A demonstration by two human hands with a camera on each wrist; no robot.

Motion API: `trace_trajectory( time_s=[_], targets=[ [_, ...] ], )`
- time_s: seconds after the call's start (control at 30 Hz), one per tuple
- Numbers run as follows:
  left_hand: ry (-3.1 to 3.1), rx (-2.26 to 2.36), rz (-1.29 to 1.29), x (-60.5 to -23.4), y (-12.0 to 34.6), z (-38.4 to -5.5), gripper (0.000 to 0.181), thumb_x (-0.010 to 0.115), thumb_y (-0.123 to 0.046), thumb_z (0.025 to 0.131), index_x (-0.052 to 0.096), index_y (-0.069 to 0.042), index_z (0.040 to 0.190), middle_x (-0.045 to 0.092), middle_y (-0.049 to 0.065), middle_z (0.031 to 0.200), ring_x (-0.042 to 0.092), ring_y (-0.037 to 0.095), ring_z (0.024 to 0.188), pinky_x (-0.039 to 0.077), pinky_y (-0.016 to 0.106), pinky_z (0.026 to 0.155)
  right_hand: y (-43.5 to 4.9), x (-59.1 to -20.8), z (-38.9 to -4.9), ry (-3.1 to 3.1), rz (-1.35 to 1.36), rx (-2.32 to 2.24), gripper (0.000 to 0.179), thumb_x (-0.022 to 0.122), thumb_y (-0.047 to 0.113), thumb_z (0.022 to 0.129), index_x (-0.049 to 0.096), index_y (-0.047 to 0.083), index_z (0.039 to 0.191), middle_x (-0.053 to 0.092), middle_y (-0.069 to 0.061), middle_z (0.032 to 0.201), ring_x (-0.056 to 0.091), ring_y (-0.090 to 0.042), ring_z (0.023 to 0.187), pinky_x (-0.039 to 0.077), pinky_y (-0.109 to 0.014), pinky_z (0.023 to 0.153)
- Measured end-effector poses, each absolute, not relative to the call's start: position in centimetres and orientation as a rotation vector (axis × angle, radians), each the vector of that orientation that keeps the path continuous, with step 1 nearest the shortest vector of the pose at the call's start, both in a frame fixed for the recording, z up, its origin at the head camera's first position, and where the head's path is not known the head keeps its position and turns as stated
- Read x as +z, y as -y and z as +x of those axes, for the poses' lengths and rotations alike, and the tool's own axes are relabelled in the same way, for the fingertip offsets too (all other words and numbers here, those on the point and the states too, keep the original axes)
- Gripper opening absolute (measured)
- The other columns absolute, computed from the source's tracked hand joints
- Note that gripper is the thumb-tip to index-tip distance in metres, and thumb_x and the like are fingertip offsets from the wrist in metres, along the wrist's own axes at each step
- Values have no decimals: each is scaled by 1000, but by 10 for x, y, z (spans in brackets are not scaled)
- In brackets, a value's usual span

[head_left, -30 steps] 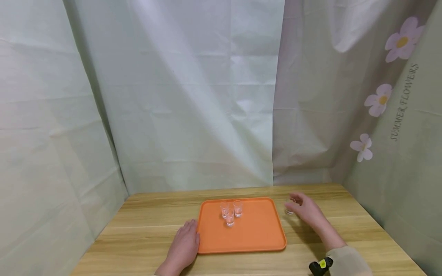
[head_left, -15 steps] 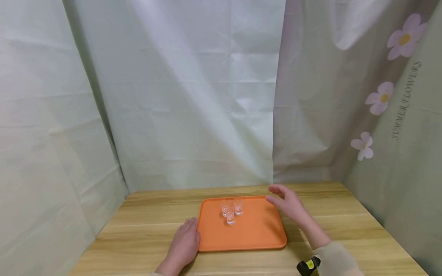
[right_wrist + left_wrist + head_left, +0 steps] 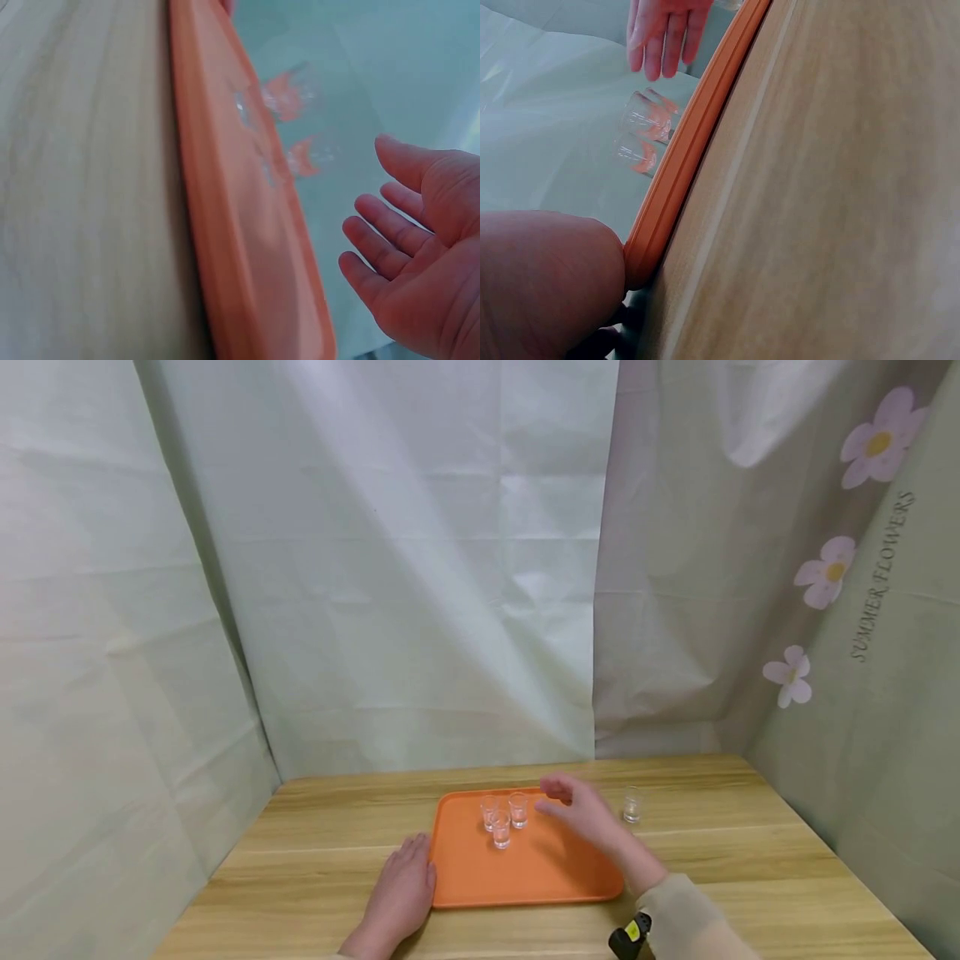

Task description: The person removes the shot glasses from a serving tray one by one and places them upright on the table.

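An orange tray (image 3: 555, 881) lies on the wooden table with three small clear shot glasses grouped on its left half. The front shot glass (image 3: 501, 832) stands nearest me; the right shot glass (image 3: 518, 811) and the left shot glass (image 3: 489, 814) are just behind it. My left hand (image 3: 401, 889) rests on the table against the tray's left edge, fingers extended. Over the tray's right part is my right hand (image 3: 581, 814), holding nothing, thumb and fingers spread apart, fingertips pointing at the right glass. In the right wrist view that hand (image 3: 412, 232) shows an empty palm.
Another shot glass (image 3: 632, 805) stands on the table (image 3: 720, 835), right of the tray and behind my right wrist. Pale curtains (image 3: 420, 610) enclose the table at the back and both sides. A black device with a yellow patch (image 3: 632, 933) sits at my right cuff.
My right hand has let go of the shot glass right of the tray and moved left over the tray. That glass stays on the table. My left hand has not moved.
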State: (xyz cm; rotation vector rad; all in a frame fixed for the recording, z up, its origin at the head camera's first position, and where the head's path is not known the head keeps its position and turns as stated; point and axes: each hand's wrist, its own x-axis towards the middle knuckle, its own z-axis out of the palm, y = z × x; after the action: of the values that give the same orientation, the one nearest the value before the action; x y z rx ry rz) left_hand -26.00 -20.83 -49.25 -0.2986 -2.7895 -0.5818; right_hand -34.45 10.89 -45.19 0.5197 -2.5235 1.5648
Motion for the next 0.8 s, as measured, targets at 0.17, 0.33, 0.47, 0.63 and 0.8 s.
trace_trajectory(
  time_s=[0.17,0.33,0.47,0.63,0.8],
  targets=[
    [2791,-595,-291,-492,208,-259,48,62,-9,109,56,17,149,56,35,155,49,56,147,37,70,124,-99,-460,-348,2545,614,1551,42,83,18,101,71,-3,137,73,-19,136,67,-42,131,52,-62,114],
    [2790,-570,-299,-493,209,-260,48,62,-8,109,56,17,149,57,35,154,50,55,146,38,70,123,-92,-468,-353,2569,613,1575,47,83,20,101,69,-2,140,72,-19,138,67,-42,131,53,-60,113],
    [2792,-560,-299,-492,208,-260,48,62,-8,109,56,17,148,57,35,153,51,55,146,38,69,123,-88,-471,-355,2582,611,1569,50,83,21,102,68,-3,142,73,-18,136,68,-41,127,55,-60,111],
    [2801,-581,-291,-494,208,-260,48,62,-9,109,56,17,149,57,35,154,50,55,147,38,69,123,-82,-474,-356,2591,586,1583,52,85,21,100,67,-4,143,73,-15,132,69,-39,124,56,-59,109],
    [2801,-592,-289,-493,208,-261,47,62,-8,109,56,17,149,57,35,154,50,55,147,37,69,123,-78,-474,-356,2588,569,1590,51,85,18,100,67,-4,142,74,-12,129,70,-35,120,57,-56,106]
  ],
)
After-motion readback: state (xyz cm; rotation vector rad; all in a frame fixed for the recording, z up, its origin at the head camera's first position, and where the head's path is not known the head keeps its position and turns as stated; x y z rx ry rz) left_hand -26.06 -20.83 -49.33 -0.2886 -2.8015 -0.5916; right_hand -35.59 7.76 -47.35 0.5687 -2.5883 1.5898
